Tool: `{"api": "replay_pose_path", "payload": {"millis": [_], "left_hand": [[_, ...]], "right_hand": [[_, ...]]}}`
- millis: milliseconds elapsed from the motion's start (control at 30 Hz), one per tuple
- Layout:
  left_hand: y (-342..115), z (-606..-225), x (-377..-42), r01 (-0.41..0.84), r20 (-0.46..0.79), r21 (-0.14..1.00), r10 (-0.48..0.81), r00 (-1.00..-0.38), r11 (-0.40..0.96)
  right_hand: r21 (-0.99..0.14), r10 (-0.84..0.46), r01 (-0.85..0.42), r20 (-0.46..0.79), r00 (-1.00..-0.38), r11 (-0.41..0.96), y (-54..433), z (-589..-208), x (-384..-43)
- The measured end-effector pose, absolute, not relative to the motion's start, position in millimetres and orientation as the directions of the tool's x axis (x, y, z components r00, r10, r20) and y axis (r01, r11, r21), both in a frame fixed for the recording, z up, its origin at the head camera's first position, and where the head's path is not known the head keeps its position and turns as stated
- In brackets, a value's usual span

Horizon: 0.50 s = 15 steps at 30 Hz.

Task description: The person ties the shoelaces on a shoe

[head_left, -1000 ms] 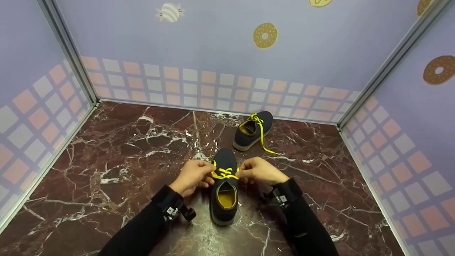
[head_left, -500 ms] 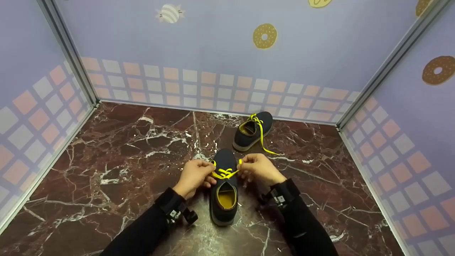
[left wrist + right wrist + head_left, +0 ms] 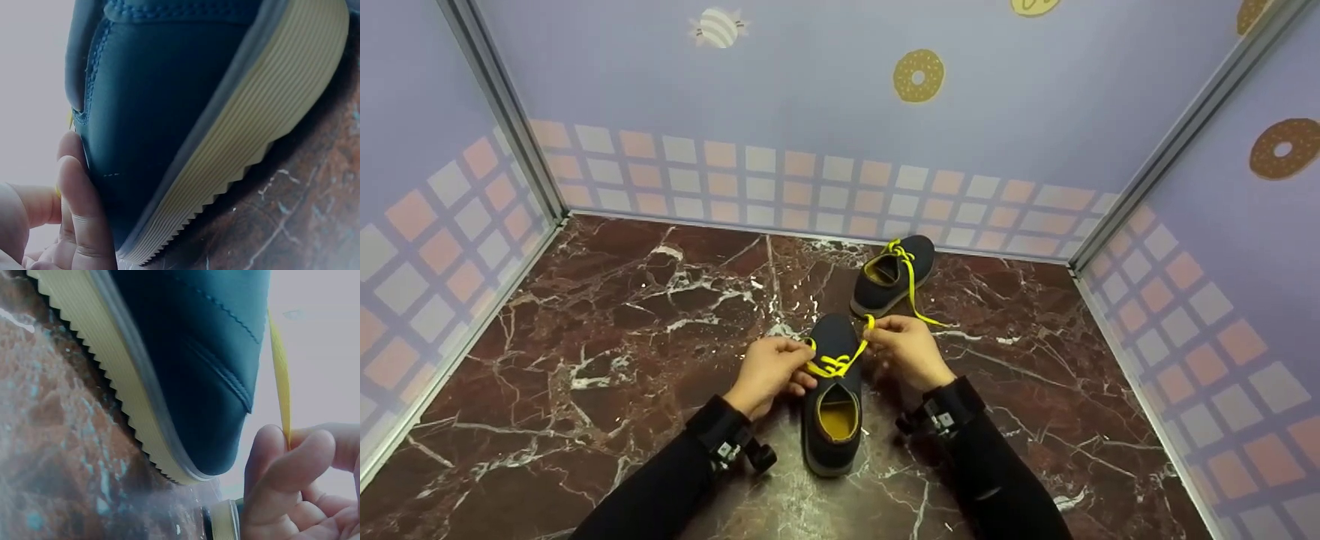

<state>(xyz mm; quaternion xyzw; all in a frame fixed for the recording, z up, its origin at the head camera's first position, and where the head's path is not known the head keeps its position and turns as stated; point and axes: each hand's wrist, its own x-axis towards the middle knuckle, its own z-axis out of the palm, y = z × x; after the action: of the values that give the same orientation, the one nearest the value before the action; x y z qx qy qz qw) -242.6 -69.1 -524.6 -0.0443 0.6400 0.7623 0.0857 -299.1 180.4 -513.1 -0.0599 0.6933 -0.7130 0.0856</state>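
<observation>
A dark shoe (image 3: pixel 831 450) with a yellow insole stands on the floor between both hands, toe pointing away. Its yellow shoelace (image 3: pixel 835 367) crosses over the tongue. At the shoe's left side my left hand (image 3: pixel 769 373) pinches one end of the lace; in the left wrist view the fingers (image 3: pixel 84 208) lie against the dark upper. On the other side my right hand (image 3: pixel 910 351) pinches the other end between thumb and finger. The right wrist view shows that yellow lace (image 3: pixel 279 377) stretched taut from the shoe to the fingertips (image 3: pixel 304 455).
Behind the right hand a second dark shoe (image 3: pixel 885 281) stands at a slant, its yellow lace (image 3: pixel 913 289) trailing on the floor. The reddish-brown marbled floor (image 3: pixel 622 360) is bounded by patterned panels (image 3: pixel 810 97) at the back and on both sides.
My right hand has moved forward, away from the body, drawing its lace end up toward the toe. The left hand has stayed nearly in place. Both shoes have not moved.
</observation>
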Motion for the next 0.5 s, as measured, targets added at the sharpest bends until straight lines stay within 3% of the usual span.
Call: {"api": "replay_pose_path", "payload": {"millis": [167,267,400,500], "left_hand": [[-69,-524,-243,-0.187,-0.176,0.969,0.078,-0.981,-0.161],[-68,-524,-243,-0.185,-0.174,0.969,0.079,-0.982,-0.163],[-67,-524,-243,-0.188,-0.179,0.968,0.071,-0.981,-0.167],[-67,-525,-243,-0.187,-0.178,0.967,0.066,-0.982,-0.175]], "right_hand": [[-0.999,-0.204,0.040,-0.040,-0.978,0.004,181,-508,-303],[-0.994,-0.189,-0.021,-0.001,-0.982,0.111,176,-501,-306],[-0.888,-0.255,-0.237,0.143,-0.956,0.393,157,-480,-307],[-0.730,-0.413,-0.466,0.272,-0.869,0.499,142,-461,-305]]}}
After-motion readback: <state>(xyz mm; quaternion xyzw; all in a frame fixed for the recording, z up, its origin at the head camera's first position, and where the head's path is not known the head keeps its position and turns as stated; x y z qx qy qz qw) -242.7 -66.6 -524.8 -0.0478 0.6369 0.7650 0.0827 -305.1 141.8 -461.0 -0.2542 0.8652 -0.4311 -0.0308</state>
